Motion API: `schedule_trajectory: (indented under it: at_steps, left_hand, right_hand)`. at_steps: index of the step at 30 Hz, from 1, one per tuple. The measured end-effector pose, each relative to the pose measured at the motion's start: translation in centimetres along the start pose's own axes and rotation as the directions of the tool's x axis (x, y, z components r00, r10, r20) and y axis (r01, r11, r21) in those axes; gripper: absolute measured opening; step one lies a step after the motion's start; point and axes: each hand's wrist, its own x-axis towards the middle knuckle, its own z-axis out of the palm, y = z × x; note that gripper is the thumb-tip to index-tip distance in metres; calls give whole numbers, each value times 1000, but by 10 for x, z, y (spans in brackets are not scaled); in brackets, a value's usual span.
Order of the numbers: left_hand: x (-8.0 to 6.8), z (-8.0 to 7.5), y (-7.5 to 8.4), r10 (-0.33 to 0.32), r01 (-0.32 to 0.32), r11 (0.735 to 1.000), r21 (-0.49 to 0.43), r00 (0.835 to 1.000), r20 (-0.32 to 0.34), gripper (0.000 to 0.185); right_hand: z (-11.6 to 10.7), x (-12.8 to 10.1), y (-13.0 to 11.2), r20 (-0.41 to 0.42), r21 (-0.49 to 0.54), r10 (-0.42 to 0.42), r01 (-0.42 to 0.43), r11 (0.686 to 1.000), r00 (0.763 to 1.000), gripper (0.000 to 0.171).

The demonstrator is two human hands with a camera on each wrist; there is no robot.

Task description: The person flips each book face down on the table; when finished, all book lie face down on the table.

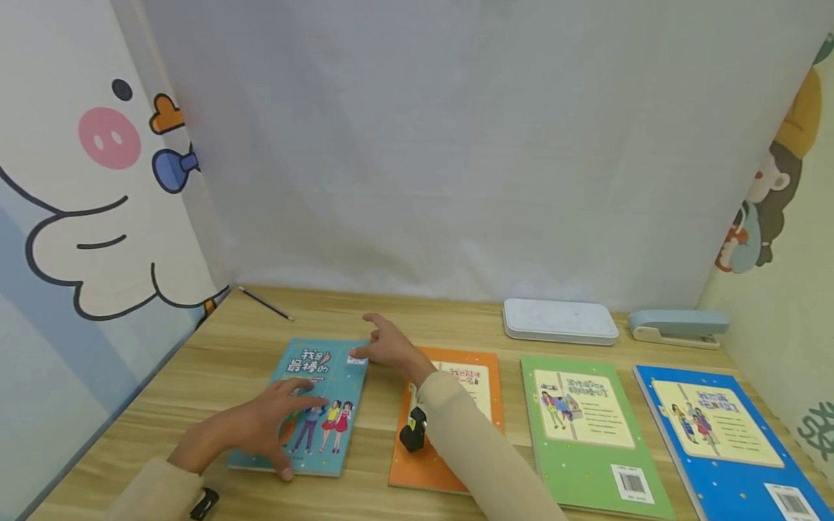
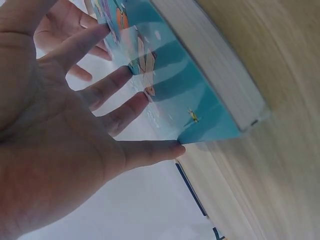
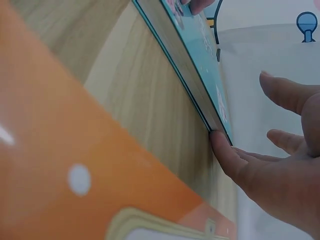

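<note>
A teal book [image 1: 326,376] with cartoon figures on its cover lies flat at the left of the table. My left hand [image 1: 263,420] is spread over its lower left part, fingertips on the cover; the left wrist view shows the hand [image 2: 75,115] with its fingers spread along the book's cover [image 2: 180,95]. At the book's upper right corner is my right hand [image 1: 394,347], one digit touching the corner and the others extended. The right wrist view shows that fingertip [image 3: 217,140] right against the book's edge [image 3: 185,75]. Under the right forearm lies an orange book [image 1: 491,391], partly hidden.
A green book [image 1: 586,463] and a blue book [image 1: 723,477] lie in a row to the right. Behind them are a white case [image 1: 560,320] and a light blue stapler [image 1: 677,325]. A pencil [image 1: 266,302] lies at the back left, and a pale curtain [image 1: 456,145] hangs behind the table [image 1: 163,405].
</note>
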Motion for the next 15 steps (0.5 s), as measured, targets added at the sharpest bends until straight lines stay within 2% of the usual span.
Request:
schedule_trajectory:
  at_steps: [6,10,15]
  left_hand:
    - [0,6,-13,65,-65,998,14,998,-15,104]
    - [-2,5,-6,47,-46,999,1,999,-18,104]
    - [-3,3,1,27,-27,999,29,999,-21,102]
  right_hand:
    - [3,-3,-3,-28,-6,23,-23,1000,999,76]
    - [3,-4,-6,-46,13,51,-51,999,998,74]
    - [5,-5,-13,-65,44,80,-77,996,995,71]
